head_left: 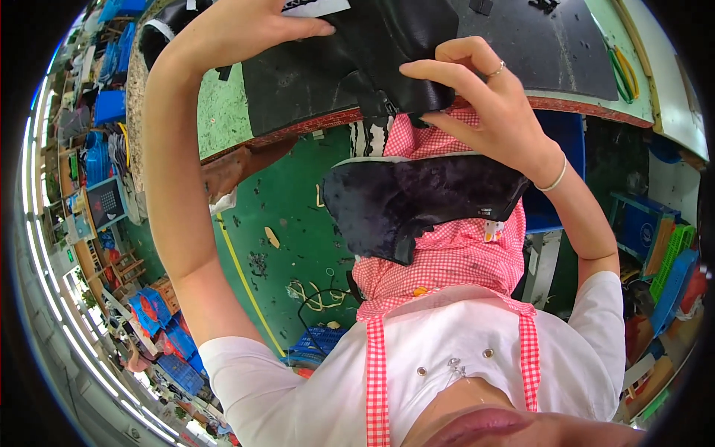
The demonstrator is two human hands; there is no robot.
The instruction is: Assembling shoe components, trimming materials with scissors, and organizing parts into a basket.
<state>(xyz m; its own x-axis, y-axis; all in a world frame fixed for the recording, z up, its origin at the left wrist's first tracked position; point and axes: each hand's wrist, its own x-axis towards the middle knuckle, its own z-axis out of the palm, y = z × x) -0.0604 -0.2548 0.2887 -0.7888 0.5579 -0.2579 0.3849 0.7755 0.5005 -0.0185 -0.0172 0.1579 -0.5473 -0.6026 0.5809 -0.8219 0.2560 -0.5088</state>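
A black leather boot (417,45) with a small zipper pull lies on the workbench, its near end at the bench's edge. My right hand (491,112) is closed on that end, index finger on top and thumb beneath. My left hand (238,30) rests farther up, its thumb stretched out over the black material; its other fingers are cut off by the upper edge. Beside that thumb is a white piece (316,7) with a black zigzag edge. Across my lap lies a second dark boot-shaped piece (424,194) with a fuzzy surface, which neither hand touches.
The bench carries a dark mat (551,59) over a green top with a worn red edge (328,121). Yellow-and-green handled scissors (625,74) lie at its right. Scraps litter the green floor (283,194) at left. Blue crates (316,343) and a green basket (672,261) stand around.
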